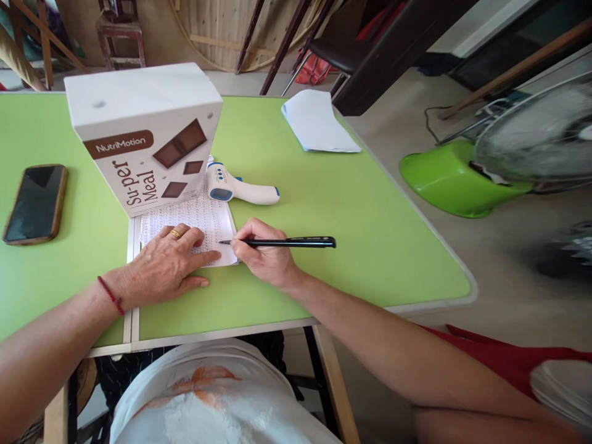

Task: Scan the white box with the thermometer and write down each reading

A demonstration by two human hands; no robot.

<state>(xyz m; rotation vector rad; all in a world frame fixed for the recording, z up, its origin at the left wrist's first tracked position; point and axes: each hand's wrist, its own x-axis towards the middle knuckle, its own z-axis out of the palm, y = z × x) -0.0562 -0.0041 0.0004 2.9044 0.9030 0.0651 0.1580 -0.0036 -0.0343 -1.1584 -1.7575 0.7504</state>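
Observation:
My right hand (pixel 266 253) grips a black pen (pixel 305 242), its tip on or just over the right part of a handwritten sheet of paper (pixel 185 216). Fingers spread, my left hand (pixel 169 265) lies on the lower part of that sheet and on the table. It wears a gold ring and a red cord bracelet. A white NutriMotion box (pixel 148 142) stands upright at the sheet's far edge and hides some of it. Just right of the box lies a white and blue handheld thermometer (pixel 243 188), close to the sheet's upper right corner.
The green table (pixel 370 246) has a pale edge strip and a seam left of the sheet. A phone (pixel 36 203) lies at far left, folded white paper (pixel 319 120) at the back right. A fan with a green base (pixel 444 179) stands on the floor to the right.

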